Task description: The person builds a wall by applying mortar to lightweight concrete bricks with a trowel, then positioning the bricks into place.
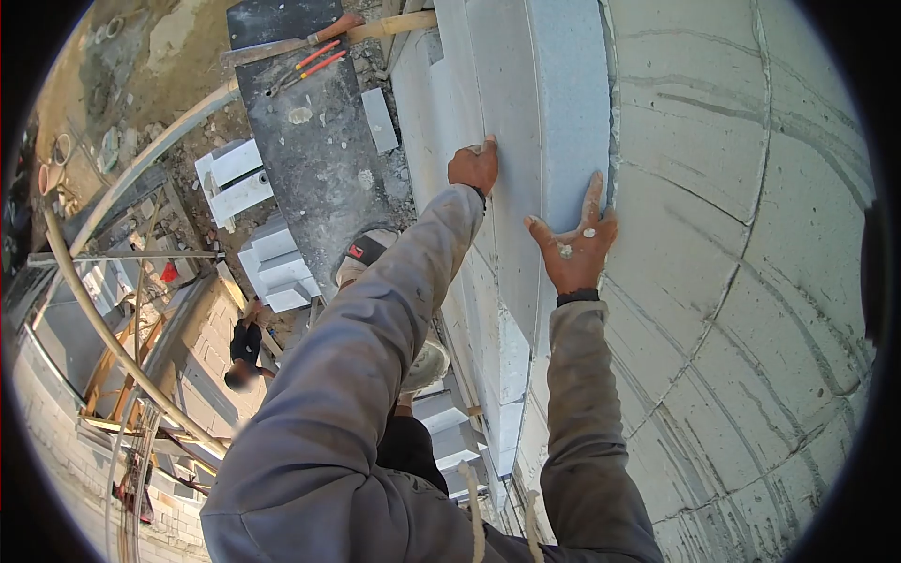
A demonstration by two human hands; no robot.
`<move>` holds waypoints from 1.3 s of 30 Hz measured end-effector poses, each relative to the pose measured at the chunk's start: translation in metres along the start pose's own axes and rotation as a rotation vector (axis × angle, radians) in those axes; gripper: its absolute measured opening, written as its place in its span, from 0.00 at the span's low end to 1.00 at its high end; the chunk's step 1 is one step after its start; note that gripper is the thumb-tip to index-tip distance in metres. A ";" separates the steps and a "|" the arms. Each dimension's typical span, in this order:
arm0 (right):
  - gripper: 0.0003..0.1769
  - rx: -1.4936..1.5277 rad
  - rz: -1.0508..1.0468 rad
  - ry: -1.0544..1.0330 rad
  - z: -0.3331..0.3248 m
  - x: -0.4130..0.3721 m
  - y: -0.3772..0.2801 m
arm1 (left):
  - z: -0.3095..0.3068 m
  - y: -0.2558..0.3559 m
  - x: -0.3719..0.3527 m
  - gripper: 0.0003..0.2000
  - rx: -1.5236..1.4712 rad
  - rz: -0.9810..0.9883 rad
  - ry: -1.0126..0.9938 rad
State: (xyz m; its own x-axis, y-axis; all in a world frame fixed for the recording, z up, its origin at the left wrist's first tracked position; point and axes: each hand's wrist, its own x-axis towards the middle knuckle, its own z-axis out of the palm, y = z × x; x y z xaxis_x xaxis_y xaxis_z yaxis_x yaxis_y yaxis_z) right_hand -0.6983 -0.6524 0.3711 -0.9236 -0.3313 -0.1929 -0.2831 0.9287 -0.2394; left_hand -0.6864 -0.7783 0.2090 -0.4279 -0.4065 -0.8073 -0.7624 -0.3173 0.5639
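A long pale concrete block (574,103) lies along the rough block wall (690,141). My right hand (574,253) rests on it near the wall, with thumb and forefinger spread and pale lumps of mortar stuck to its back. To the left, my left hand (472,169) is closed against the grey side face (507,113) of the blockwork. Its fingers are curled and the thumb points up; whether anything is inside the fist is hidden. Both forearms are in grey sleeves.
Below on the left is a dark, dusty plank (305,159) with red-handled pliers (310,68) and a wooden-handled tool (319,38). My shoe (371,249) is on it. Loose blocks (277,263), curved poles (84,324) and a person in black (246,342) are further down.
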 end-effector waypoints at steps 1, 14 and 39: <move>0.58 -0.002 -0.001 0.008 0.000 0.000 0.001 | 0.000 0.002 -0.002 0.27 -0.004 0.001 0.024; 0.43 0.014 -0.052 0.063 0.011 -0.001 0.014 | 0.017 -0.005 -0.007 0.27 -0.136 0.071 0.112; 0.34 -0.058 -0.022 0.130 -0.002 0.012 0.014 | 0.020 -0.007 -0.007 0.26 -0.041 0.094 0.204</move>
State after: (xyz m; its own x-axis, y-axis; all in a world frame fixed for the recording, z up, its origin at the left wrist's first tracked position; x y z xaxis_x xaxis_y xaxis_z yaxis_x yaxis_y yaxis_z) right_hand -0.7140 -0.6431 0.3675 -0.9418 -0.3305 -0.0620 -0.3144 0.9308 -0.1864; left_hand -0.6879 -0.7561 0.2077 -0.3857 -0.5993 -0.7015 -0.7018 -0.3030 0.6447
